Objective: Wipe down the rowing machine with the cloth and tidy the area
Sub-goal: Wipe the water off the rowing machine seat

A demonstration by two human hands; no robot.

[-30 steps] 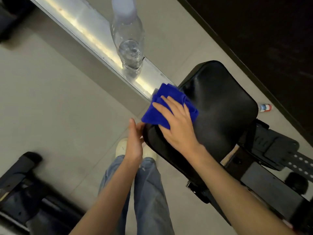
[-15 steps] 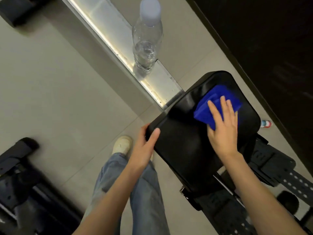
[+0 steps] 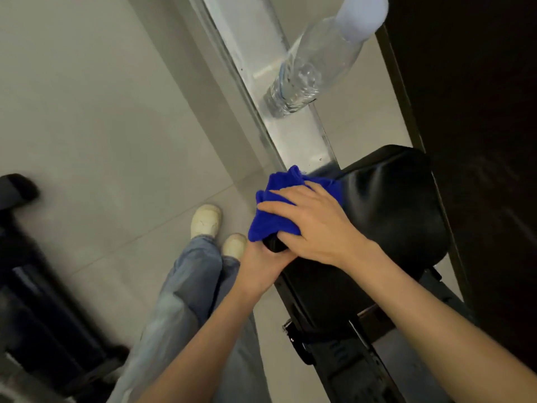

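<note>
The blue cloth [image 3: 279, 207] sits bunched on the near-left corner of the black padded seat [image 3: 389, 216], its long axis running from the corner up toward the silver rail [image 3: 293, 135], one folded tip pointing at the rail's end. Half a second ago it lay at the seat's far right side; it has since swept across to this corner. It is a deep, saturated blue, soft and crumpled (a fuzzy microfibre look). The right hand [image 3: 316, 225] presses flat on it, fingers spread and curling over the seat's edge. The left hand [image 3: 261, 266] grips the seat's corner just below, mostly hidden under the right. A clear water bottle [image 3: 311, 71] stands on the rail, beyond the seat.
</note>
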